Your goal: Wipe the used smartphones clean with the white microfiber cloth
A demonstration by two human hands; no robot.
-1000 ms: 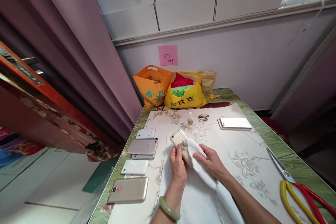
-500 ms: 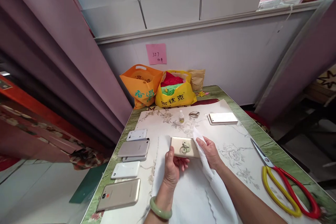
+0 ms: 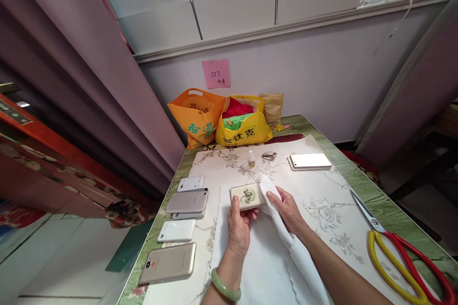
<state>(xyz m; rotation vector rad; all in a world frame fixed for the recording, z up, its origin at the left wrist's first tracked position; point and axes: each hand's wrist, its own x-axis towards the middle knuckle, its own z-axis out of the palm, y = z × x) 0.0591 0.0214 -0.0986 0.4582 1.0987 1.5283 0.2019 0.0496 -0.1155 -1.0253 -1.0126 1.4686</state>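
Note:
My left hand, with a green bangle on its wrist, grips a gold phone by its left part, thumb on top and fingers beneath. A ring-shaped holder sits on the phone's upward face. My right hand pinches a fold of white cloth over the phone's right end, which the cloth hides. The rest of the cloth hangs down and lies spread on the table below both hands.
Several phones lie along the left side. White phones, stacked, lie at the far right. Large scissors with red and yellow handles are near the right edge. A small bottle, glasses, an orange bag and a yellow bag stand farther back.
The gold phone has tilted slightly and shifted a little left relative to the cloth, with more of its right end covered. The whole view has shifted slightly.

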